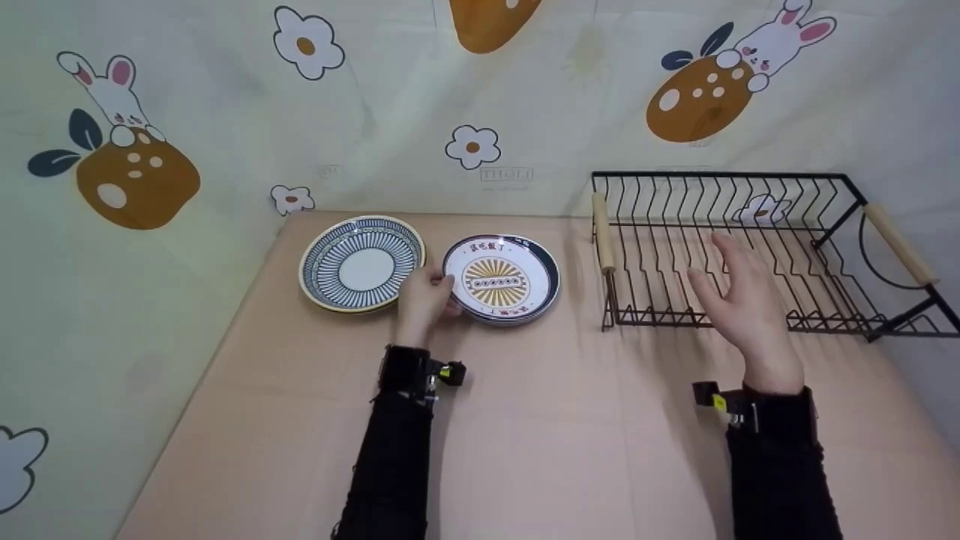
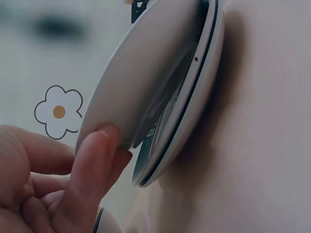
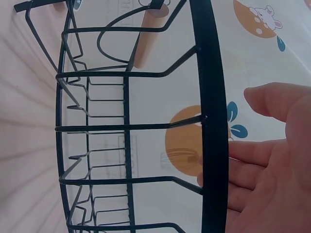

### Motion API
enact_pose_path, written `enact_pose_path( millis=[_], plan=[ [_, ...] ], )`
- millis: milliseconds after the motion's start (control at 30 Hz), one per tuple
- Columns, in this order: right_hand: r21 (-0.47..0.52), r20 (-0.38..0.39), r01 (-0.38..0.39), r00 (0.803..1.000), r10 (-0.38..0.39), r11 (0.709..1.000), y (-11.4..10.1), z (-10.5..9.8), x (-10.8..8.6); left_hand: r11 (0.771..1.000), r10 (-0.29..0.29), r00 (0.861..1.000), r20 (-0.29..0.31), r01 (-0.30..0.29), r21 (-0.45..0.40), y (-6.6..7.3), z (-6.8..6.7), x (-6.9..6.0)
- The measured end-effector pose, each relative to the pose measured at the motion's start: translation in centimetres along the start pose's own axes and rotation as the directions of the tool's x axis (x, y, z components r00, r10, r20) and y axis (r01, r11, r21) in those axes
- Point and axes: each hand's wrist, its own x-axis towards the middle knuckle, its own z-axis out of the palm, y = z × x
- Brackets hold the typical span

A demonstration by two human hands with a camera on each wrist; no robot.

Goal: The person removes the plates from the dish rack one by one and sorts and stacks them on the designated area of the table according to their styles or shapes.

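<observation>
My left hand pinches the left rim of a white plate with a dark blue edge and a yellow sunburst pattern. In the left wrist view this plate is tilted, its near edge raised above the stacked plates beneath it. A second, blue-striped plate with a yellow rim lies flat just left of that hand. Over the front of a black wire dish rack is my right hand, its fingers extended and holding nothing. Its fingertips are partly hidden behind a black rail in the right wrist view.
The rack has wooden handles at both ends and stands at the back right of a pinkish-beige table. Behind it rises a pale wall covering printed with flowers and rabbits.
</observation>
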Motion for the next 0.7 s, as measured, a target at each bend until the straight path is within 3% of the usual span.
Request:
enact_pose_path(
  millis=[100,367,467,567,700],
  plan=[
    [-0.009,0.007,-0.012,1.0,0.012,1.0,-0.1,-0.1,0.0,1.0,-0.005,1.0,0.008,0.005,0.013,0.0,0.0,-0.1],
    [-0.015,0.014,-0.019,1.0,0.019,1.0,-0.2,-0.3,0.0,0.985,0.014,1.0,0.015,-0.016,0.173,0.2,0.1,-0.4],
    [-0.015,0.012,-0.016,1.0,0.016,1.0,-0.3,-0.3,-0.1,0.96,0.028,1.0,0.011,-0.03,0.28,0.5,-0.1,-0.6],
    [-0.015,0.008,-0.01,1.0,0.01,1.0,-0.3,-0.3,0.0,0.915,0.07,0.997,0.016,-0.07,0.397,0.8,-0.2,-0.7],
    [-0.021,0.006,-0.007,1.0,0.007,1.0,-0.4,-0.3,0.0,0.881,0.123,0.992,0.039,-0.127,0.456,1.3,-0.2,-0.9]
  ],
)
